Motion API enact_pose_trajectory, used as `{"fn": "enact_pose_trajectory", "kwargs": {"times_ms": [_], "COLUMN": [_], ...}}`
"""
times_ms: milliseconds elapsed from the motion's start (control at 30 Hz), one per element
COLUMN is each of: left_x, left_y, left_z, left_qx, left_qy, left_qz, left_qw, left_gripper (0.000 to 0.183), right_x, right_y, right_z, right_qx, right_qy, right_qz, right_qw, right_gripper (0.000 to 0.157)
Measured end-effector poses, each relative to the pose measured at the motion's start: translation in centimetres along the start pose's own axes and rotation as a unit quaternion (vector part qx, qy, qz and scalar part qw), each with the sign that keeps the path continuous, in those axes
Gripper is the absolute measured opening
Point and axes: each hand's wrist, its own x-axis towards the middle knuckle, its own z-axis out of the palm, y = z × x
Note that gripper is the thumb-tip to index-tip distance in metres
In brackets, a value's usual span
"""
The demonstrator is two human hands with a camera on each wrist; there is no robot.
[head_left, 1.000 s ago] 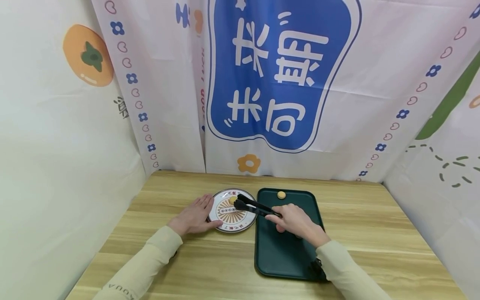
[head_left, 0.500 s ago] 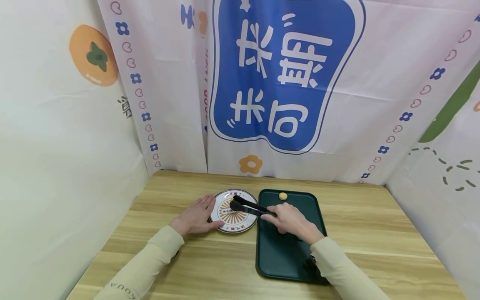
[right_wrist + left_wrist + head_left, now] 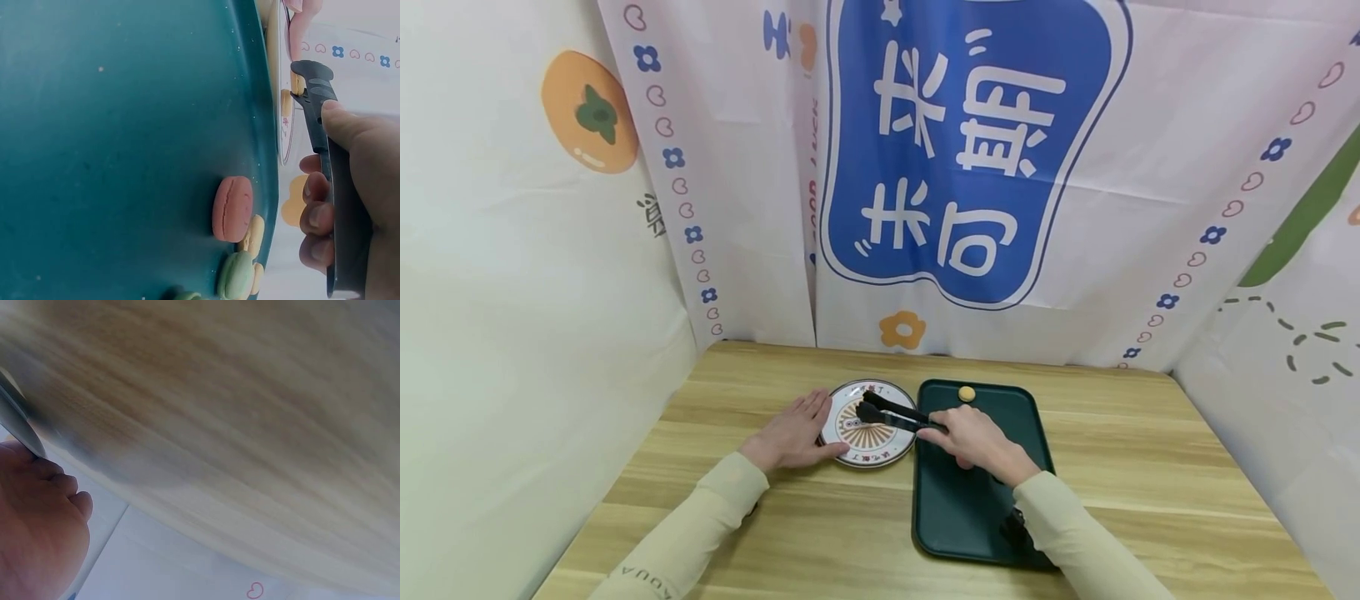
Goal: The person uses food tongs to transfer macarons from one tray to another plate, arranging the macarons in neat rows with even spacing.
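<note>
My right hand (image 3: 973,442) grips black tongs (image 3: 891,412) over the plate. In the right wrist view their tips pinch a yellow macaron (image 3: 297,83), and another yellow macaron (image 3: 286,103) lies on the plate close by. In the head view the tongs hide both. My left hand (image 3: 793,433) rests at the left rim of the round patterned plate (image 3: 880,455), fingers extended and thumb spread along the edge. The left wrist view catches only part of that hand (image 3: 40,519) and the plate's edge (image 3: 22,428).
Right of the plate lies a dark green tray (image 3: 955,525). On it are a pink macaron (image 3: 232,209), green ones such as this green macaron (image 3: 236,275), and a yellow macaron (image 3: 967,393) near the far edge. A black object (image 3: 1017,527) shows by the right sleeve.
The right hand and tongs have moved slightly left over the plate. A yellow macaron seen at the tongs' tips earlier is now hidden in the head view. The left hand stays put.
</note>
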Motion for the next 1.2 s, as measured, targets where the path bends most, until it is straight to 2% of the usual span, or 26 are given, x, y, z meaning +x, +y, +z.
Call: {"fn": "enact_pose_trajectory", "kwargs": {"times_ms": [267,600,867,1000,1200], "left_x": [-0.17,-0.22,-0.11,-0.10,-0.21], "left_y": [0.01,-0.05,0.03,0.03,0.11], "left_z": [-0.25,-0.20,-0.16,-0.15,-0.30], "left_qx": [-0.009,-0.006,-0.008,-0.009,-0.009], "left_qy": [0.000,0.004,0.006,0.010,0.010], "left_qz": [0.000,0.002,0.002,0.003,0.003], "left_qw": [1.0000,1.0000,0.9999,0.9999,0.9999], "left_gripper": [0.104,0.103,0.104,0.103,0.103], "right_x": [-0.34,-0.29,-0.32,-0.46,-0.81], "right_y": [0.20,0.36,0.21,0.16,0.24], "right_z": [0.09,0.36,0.10,-0.27,-0.60], "right_qx": [0.013,0.000,-0.012,-0.010,0.000], "right_qy": [-0.024,-0.012,-0.006,-0.002,-0.003], "right_qz": [0.029,0.018,0.028,0.030,0.022], "right_qw": [0.999,1.000,1.000,1.000,1.000], "right_gripper": [0.043,0.050,0.058,0.057,0.045]}}
